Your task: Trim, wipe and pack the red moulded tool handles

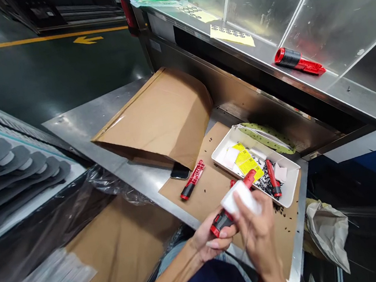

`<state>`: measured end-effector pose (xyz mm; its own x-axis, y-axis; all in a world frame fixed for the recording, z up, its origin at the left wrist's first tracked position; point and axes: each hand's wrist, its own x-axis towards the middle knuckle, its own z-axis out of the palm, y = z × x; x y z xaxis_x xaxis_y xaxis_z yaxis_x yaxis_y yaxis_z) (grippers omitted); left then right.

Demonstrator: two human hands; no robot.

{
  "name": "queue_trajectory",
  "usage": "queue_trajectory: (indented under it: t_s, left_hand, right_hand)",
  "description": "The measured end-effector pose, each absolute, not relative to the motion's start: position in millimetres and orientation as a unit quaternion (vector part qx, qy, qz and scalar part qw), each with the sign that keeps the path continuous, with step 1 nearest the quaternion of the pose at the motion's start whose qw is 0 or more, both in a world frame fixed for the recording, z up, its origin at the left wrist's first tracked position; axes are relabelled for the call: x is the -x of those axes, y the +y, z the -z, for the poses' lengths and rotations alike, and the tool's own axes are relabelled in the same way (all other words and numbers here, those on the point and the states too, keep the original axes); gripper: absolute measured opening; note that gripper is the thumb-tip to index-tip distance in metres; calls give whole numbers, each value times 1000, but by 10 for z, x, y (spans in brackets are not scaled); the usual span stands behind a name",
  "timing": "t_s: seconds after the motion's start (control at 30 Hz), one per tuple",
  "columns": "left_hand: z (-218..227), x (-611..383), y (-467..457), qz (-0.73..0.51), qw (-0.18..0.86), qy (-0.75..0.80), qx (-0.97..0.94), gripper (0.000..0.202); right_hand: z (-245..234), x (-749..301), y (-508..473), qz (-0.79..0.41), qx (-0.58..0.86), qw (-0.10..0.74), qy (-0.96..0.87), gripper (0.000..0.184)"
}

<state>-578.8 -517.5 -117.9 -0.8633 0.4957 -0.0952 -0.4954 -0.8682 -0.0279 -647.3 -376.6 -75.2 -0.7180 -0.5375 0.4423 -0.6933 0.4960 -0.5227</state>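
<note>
My left hand [203, 241] is closed around the black end of a red-and-black plastic housing [223, 222], which slants up and away from me. In my right hand [260, 227] a white cloth or wipe [240, 198] is pinched and pressed over the housing's middle, so that part is hidden. The red far end sticks out above the cloth. Just beyond my hands, a white tray [224, 163] holds a yellow label sheet [247, 163], scraps of white paper, small black pieces and another red-and-black housing [273, 180]. A similar housing [192, 181] lies on the cardboard, left of the tray.
A large brown cardboard box [164, 121] stands open toward me, with a dark phone [179, 171] by its edge. Behind the tray lies a green pouch [265, 138]. The metal shelf above carries another red housing [298, 62] and yellow sticker sheets [231, 35]. Small black bits dot the cardboard.
</note>
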Motion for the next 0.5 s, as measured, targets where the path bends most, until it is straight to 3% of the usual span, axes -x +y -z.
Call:
queue_trajectory:
  t_s: [0.3,0.5]
  left_hand:
    - [1121,5800,-5198,-961,268,-4,62,40]
    - [1069,5813,-5203,-965,253,0,74,38]
  right_hand:
    - [657,6624,-3606,-343,-463,85,-813,47]
    - [682,6537,-3630,-345,-377,115,-852,45]
